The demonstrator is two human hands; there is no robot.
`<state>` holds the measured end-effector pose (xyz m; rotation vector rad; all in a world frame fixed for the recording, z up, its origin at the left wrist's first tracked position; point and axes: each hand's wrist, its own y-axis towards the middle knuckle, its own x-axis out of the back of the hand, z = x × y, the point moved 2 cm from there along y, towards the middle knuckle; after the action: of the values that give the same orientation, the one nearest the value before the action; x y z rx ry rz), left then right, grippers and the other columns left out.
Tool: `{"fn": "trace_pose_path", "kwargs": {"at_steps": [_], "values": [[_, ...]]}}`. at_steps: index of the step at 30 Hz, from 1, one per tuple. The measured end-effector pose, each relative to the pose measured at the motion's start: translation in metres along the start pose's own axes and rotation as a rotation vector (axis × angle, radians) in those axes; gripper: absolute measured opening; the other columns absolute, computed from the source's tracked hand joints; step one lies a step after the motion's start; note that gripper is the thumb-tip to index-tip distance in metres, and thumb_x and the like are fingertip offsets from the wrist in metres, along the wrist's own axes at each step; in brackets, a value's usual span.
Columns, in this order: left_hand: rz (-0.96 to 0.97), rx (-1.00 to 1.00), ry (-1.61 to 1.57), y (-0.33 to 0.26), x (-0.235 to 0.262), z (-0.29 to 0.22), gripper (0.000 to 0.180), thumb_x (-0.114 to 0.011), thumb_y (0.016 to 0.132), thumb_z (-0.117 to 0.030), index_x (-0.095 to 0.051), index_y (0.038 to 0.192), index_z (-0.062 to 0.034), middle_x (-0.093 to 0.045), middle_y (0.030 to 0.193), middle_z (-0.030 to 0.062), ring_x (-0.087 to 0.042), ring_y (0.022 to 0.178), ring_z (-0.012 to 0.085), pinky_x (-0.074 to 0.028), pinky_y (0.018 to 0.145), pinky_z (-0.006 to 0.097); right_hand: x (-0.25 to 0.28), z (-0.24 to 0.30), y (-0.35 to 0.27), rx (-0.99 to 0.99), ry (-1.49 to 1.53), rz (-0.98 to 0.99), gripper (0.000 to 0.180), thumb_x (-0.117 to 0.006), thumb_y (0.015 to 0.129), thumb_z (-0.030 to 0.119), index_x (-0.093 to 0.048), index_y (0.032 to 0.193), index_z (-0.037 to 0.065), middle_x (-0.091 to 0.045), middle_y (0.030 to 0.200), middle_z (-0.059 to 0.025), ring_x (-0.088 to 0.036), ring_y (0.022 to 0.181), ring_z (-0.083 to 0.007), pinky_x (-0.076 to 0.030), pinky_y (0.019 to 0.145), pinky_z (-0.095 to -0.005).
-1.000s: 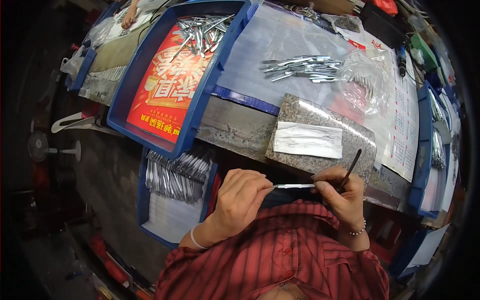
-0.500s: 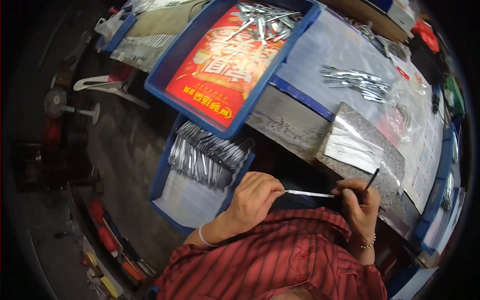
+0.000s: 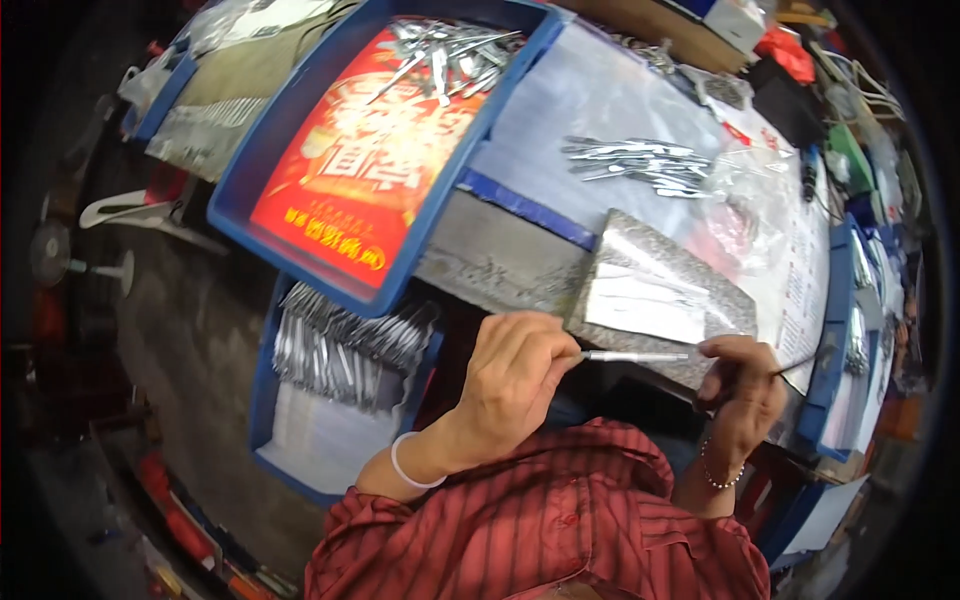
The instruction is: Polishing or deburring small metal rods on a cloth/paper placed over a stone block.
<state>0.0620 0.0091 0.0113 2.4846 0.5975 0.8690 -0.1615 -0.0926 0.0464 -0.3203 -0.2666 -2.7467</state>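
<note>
My left hand (image 3: 512, 385) pinches one end of a slim silver metal piece (image 3: 640, 356), held out level to the right. Its exact kind is unclear. My right hand (image 3: 745, 390) has curled fingers around a thin dark stick (image 3: 800, 364) that juts out to the right. A small gap separates its fingertips from the metal piece's free end. Just beyond both hands lies a speckled stone slab (image 3: 625, 240) with a white sheet (image 3: 645, 303) on top.
A blue tray (image 3: 240, 180) holds a red printed sheet and loose metal pieces (image 3: 450, 55). Below it, another blue tray (image 3: 262, 430) contains rows of similar pieces (image 3: 330, 350). More pieces (image 3: 640, 162) lie on the bench near crumpled clear plastic (image 3: 750, 205). Blue bins (image 3: 835, 330) stand at right.
The view has shifted, so the bench and trays sit further left. My right fingertips have come away from the metal piece's end. The dark stick now points sideways rather than upward.
</note>
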Motion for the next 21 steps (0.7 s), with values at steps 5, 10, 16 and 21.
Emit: {"fn": "trace_pose_path", "kwargs": {"at_steps": [5, 10, 16, 21], "values": [[0.006, -0.044, 0.093, 0.023, -0.042, 0.014, 0.022, -0.069, 0.074, 0.002, -0.058, 0.091, -0.0056, -0.059, 0.093, 0.0098, -0.059, 0.096, 0.0302, -0.039, 0.084, 0.040, 0.014, 0.008, 0.013, 0.343, -0.202, -0.050, 0.073, -0.027, 0.101, 0.057, -0.064, 0.093, -0.005, -0.067, 0.101, -0.0258, -0.063, 0.081, -0.0293, -0.050, 0.074, -0.0381], [0.082, -0.094, 0.147, 0.025, -0.057, 0.018, 0.023, -0.070, 0.073, 0.000, -0.058, 0.092, -0.0062, -0.059, 0.094, 0.0082, -0.059, 0.097, 0.0288, -0.039, 0.084, 0.040, -0.009, 0.016, 0.024, 0.331, -0.249, 0.140, 0.072, -0.028, 0.099, 0.058, -0.066, 0.105, -0.003, -0.070, 0.104, -0.0200, -0.070, 0.091, -0.0324, -0.056, 0.076, -0.0355], [0.146, -0.075, 0.199, 0.030, -0.055, 0.013, 0.022, -0.066, 0.075, -0.001, -0.059, 0.094, -0.0064, -0.059, 0.096, 0.0084, -0.059, 0.099, 0.0288, -0.038, 0.086, 0.040, -0.037, 0.002, 0.050, 0.492, -0.346, 0.278, 0.024, -0.061, 0.091, 0.019, -0.065, 0.102, -0.002, -0.066, 0.085, -0.0159, -0.066, 0.067, -0.0294, -0.052, 0.058, -0.0356], [0.172, -0.058, 0.211, 0.028, -0.056, 0.016, 0.025, -0.065, 0.073, -0.002, -0.059, 0.097, -0.0057, -0.059, 0.098, 0.0086, -0.059, 0.101, 0.0287, -0.037, 0.087, 0.042, -0.036, 0.011, 0.055, 0.461, -0.423, 0.350, 0.024, -0.069, 0.078, 0.012, -0.065, 0.098, 0.000, -0.065, 0.077, -0.0131, -0.066, 0.064, -0.0272, -0.051, 0.055, -0.0341]]}}
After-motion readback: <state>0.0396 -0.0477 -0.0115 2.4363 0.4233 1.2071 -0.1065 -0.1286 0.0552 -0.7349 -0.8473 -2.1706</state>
